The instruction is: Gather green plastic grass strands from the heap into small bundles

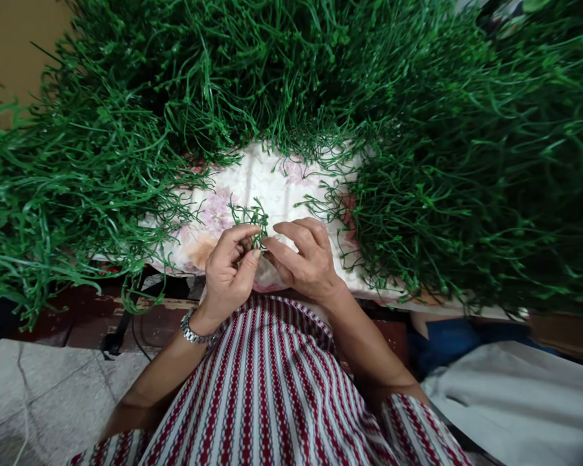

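A small green plastic-looking sprig (258, 220) with thin branching stems stands up between my hands, close to my body. My left hand (229, 268), with a metal watch on its wrist, pinches the sprig low down between thumb and fingers. From the other side, my right hand (307, 255) is curled in, its fingertips closed at the sprig's right edge; its thumb is mostly hidden. Both hands are over a pale floral cloth (267, 175). Loose stems of the same green kind lie on the cloth around them.
Large heaps of green stems surround the cloth: a left heap (87, 175), a far heap (272, 58) and a right heap (466, 194). Grey-white fabric (515, 401) lies at the lower right. A tiled floor (53, 395) shows at the lower left.
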`<state>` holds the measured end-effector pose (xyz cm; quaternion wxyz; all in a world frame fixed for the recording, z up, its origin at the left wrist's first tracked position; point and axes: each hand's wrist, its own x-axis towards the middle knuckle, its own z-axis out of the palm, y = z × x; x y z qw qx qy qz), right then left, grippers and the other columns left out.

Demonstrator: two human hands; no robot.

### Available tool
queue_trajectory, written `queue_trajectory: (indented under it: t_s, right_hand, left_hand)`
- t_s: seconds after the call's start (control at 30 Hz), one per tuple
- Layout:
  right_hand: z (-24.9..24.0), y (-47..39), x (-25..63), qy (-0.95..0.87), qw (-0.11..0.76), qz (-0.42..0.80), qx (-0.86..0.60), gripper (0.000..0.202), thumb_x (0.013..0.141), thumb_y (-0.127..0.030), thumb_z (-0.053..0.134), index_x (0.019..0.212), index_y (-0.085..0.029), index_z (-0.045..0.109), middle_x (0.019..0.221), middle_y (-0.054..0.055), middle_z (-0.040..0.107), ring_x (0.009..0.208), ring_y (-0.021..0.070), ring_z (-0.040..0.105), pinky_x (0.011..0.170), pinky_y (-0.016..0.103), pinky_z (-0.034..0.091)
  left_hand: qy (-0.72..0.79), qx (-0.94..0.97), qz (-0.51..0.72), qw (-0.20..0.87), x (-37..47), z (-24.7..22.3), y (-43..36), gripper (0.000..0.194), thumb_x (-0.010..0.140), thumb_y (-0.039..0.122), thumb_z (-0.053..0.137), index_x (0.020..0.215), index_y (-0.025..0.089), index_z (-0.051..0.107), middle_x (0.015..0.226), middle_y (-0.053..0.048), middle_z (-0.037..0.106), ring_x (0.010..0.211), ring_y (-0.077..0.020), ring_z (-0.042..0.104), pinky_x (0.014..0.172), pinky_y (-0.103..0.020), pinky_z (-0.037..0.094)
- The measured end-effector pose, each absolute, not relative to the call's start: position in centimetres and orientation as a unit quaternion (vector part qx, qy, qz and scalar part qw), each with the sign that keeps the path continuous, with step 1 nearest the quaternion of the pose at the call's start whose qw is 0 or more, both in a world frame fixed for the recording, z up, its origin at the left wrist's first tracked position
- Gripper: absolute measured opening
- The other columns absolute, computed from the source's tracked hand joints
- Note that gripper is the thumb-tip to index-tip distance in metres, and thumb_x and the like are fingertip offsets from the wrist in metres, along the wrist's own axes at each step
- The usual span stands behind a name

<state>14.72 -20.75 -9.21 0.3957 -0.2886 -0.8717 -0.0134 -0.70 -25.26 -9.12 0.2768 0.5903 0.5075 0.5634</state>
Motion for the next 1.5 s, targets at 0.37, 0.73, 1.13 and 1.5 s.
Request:
queue_trajectory:
  t_s: [0.37,0.73,1.13,1.5]
  right_hand:
    - [-8.1,-20.9,14.1,-0.896,0.327,-0.047,-0.296,0.005,0.085,-0.022,0.052,0.083,-0.020,0.056,0.088,0.006,0.060,0.087,0.0201,0.048,0.076,0.037,0.039]
    - [-9.2,-21.2,13.5,-0.865,0.404,0.059,-0.291,0.005,0.081,-0.015,0.054,0.082,-0.017,0.050,0.080,0.005,0.058,0.077,0.0162,0.051,0.069,0.033,0.043]
    - [-9.4,-22.4,13.2,-0.791,0.460,0.247,-0.319,0.018,0.082,-0.025,0.059,0.096,-0.017,0.052,0.084,0.005,0.060,0.077,0.0155,0.055,0.067,0.030,0.045]
    - [-9.6,-22.1,13.6,-0.758,0.494,0.307,-0.296,0.004,0.083,-0.020,0.057,0.086,-0.017,0.057,0.076,0.003,0.056,0.072,0.0134,0.053,0.067,0.029,0.044]
  left_hand:
    - [0.520,0.542,0.591,0.293,-0.4,-9.6,-25.5,0.027,0.081,0.016,0.054,0.108,0.020,0.055,0.091,-0.002,0.057,0.069,-0.0083,0.053,0.061,-0.020,0.046]
    - [0.530,0.676,0.491,0.147,-1.2,-8.8,-25.1,0.022,0.082,0.007,0.049,0.096,0.017,0.063,0.076,-0.001,0.055,0.072,-0.0113,0.053,0.065,-0.024,0.046]
    - [0.496,0.713,0.494,0.035,-0.9,-9.1,-24.9,0.024,0.078,0.001,0.051,0.094,0.015,0.061,0.075,-0.002,0.054,0.071,-0.0109,0.053,0.064,-0.023,0.046]
    - [0.476,0.734,0.469,0.121,-0.8,-8.6,-24.8,0.019,0.081,0.005,0.048,0.094,0.016,0.057,0.078,-0.003,0.058,0.075,-0.0128,0.055,0.068,-0.025,0.047]
